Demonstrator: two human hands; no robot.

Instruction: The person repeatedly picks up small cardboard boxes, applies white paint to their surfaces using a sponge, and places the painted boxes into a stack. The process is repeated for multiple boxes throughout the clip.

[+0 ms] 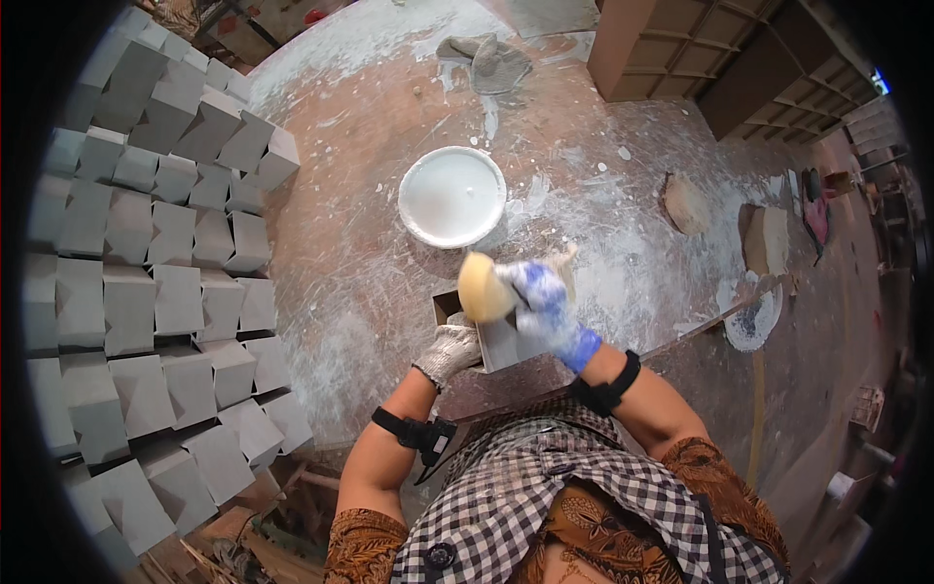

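Note:
My left hand (449, 356), in a whitish knit glove, grips a small open-sided box (508, 347) at its left side near the table's front edge. The box has a brown inside and a pale, coated outer face. In my right hand (547, 310), gloved in blue and white, is a yellow sponge (484, 290), held just over the box and hiding part of it. I cannot tell whether the sponge touches the box. Just beyond stands a round white basin (449, 241) of white liquid. A pale cloth-like scrap (563, 261) shows behind my right hand.
Pale grey boxes (131, 311) stand stacked in rows at the left. A grey rag (486, 61) lies on the white-smeared table (331, 243). Brown gridded trays (671, 49) fill the far right. A whitish lump (686, 204) and a white-smeared round lid (754, 323) are at the right.

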